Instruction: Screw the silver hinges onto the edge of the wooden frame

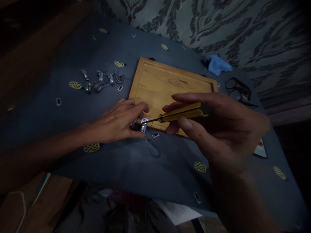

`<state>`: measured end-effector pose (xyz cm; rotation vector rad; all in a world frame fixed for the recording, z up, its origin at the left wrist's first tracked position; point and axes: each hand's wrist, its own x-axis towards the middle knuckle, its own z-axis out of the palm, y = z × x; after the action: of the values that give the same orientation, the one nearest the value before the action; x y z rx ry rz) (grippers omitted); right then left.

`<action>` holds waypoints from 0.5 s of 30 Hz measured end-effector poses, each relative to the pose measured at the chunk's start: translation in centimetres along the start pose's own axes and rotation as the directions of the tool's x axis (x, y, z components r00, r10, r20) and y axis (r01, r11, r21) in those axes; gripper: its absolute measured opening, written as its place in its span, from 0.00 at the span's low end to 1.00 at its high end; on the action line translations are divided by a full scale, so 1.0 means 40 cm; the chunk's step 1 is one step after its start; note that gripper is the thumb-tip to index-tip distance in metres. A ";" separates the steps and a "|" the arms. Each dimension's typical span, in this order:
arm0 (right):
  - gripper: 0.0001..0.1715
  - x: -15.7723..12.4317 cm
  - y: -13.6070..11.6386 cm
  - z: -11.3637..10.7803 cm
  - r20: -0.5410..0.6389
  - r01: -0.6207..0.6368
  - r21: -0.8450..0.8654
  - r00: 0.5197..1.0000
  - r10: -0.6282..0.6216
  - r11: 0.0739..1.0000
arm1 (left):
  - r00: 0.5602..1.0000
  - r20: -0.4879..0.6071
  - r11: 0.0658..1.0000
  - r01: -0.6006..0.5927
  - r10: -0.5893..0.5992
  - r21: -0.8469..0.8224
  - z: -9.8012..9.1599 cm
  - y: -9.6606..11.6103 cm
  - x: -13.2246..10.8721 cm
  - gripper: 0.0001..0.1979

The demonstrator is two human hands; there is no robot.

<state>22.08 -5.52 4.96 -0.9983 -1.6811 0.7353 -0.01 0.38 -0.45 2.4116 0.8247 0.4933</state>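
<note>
My left hand (120, 121) pinches a small silver metal part (143, 124) against the near left corner of a wooden board (157, 81). My right hand (218, 126) is closed round a screwdriver (181, 113) with a yellow and black handle. Its thin dark tip reaches left and touches the metal part. Both hands hover over a blue cloth (121, 168) that covers the table.
Several similar silver metal parts (100, 81) lie on the cloth at the left back. A crumpled blue rag (217, 64) and dark-framed glasses (238, 89) lie behind and right of the board. A bent wire loop (153, 150) lies near the front. A patterned fabric hangs behind.
</note>
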 end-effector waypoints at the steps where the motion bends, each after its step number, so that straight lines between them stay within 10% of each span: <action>1: 0.16 -0.001 0.003 0.000 -0.001 0.016 -0.009 1.000 -0.016 1.000 | 1.000 -0.002 1.000 -0.001 0.001 0.001 0.000 0.000 0.000 0.26; 7: 0.14 -0.013 0.032 0.020 -0.208 0.097 -0.143 0.970 -0.126 0.985 | 1.000 -0.019 0.999 -0.014 0.015 0.040 0.002 0.002 -0.003 0.26; 13: 0.08 -0.011 -0.001 0.028 -0.542 0.041 -0.243 0.823 -0.170 0.969 | 0.998 -0.044 0.998 -0.044 0.045 0.033 0.009 -0.005 -0.005 0.24; 15: 0.08 -0.008 -0.006 0.024 -0.503 0.035 -0.219 0.852 -0.144 0.975 | 0.998 -0.044 0.998 -0.045 0.046 0.032 0.009 -0.006 -0.006 0.24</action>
<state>21.16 -5.92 4.71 -1.1299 -1.3274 0.1976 -0.10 0.25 -0.91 2.4609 0.8035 0.5582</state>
